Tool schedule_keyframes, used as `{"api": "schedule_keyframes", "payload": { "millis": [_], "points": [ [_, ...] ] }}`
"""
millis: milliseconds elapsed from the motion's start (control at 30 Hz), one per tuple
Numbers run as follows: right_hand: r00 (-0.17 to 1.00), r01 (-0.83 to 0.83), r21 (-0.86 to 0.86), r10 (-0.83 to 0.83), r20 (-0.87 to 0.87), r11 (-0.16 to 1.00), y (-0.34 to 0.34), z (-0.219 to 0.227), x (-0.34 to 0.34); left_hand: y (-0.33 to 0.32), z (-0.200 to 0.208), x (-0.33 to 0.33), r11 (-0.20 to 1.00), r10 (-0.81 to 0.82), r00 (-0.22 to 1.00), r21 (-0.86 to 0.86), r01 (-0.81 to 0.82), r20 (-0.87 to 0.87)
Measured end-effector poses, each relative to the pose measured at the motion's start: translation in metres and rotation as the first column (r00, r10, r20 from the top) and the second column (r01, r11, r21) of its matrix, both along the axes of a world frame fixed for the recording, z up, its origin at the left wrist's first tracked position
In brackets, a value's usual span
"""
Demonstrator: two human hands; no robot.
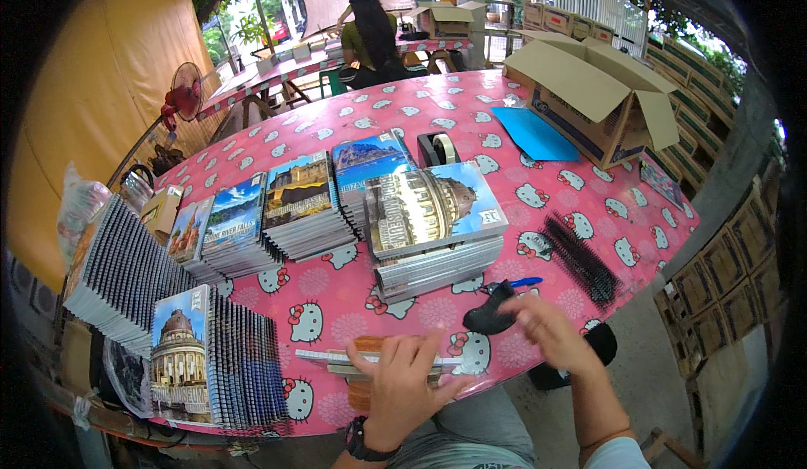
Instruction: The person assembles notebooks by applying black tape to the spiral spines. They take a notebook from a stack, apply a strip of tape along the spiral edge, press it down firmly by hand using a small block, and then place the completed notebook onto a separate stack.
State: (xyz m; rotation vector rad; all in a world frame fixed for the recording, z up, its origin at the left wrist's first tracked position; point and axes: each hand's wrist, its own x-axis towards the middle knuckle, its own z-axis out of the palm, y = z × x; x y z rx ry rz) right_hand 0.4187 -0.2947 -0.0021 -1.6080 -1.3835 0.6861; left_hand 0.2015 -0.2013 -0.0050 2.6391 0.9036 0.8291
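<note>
My left hand, with a dark watch at the wrist, straddles a thin notebook seen edge-on at the table's near edge. Its fingers are spread along the notebook and press on it. Brown wooden pieces show beneath. To the right, my right hand is raised with bent fingers apart and nothing visible in them. Its fingertips are close to a curved black object whose kind I cannot make out. Behind that lies a blue pen. Black spiral binding coils lie farther right.
A stack of notebooks stands ahead, beside a tape dispenser. Several spiral-bound stacks fill the left. An open carton and blue sheet lie far right on the pink table. Another person sits beyond.
</note>
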Motion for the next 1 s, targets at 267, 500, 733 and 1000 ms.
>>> {"api": "schedule_keyframes", "payload": {
  "millis": [267, 500, 733, 1000],
  "points": [
    [0.992, -0.118, 0.044, 0.119, -0.036, 0.992, 0.003, 0.002, -0.029, -0.001, -0.011, 0.021, 0.993, 0.046, 0.997, 0.11, -0.053, 0.067],
    [0.994, -0.111, 0.113, 0.112, -0.008, 0.987, 0.009, 0.005, -0.03, 0.002, -0.003, 0.011, 0.998, -0.07, 0.993, 0.013, 0.069, 0.095],
    [0.936, -0.328, -0.119, 0.305, -0.175, 0.937, 0.007, 0.001, -0.024, 0.004, -0.005, 0.002, 0.982, -0.166, 0.971, -0.06, 0.179, 0.174],
    [0.845, 0.113, -0.021, -0.085, 0.528, 0.993, 0.037, -0.047, 0.024, 0.002, -0.004, 0.001, 0.986, -0.169, 0.985, 0.003, 0.169, 0.025]
  ]
}}
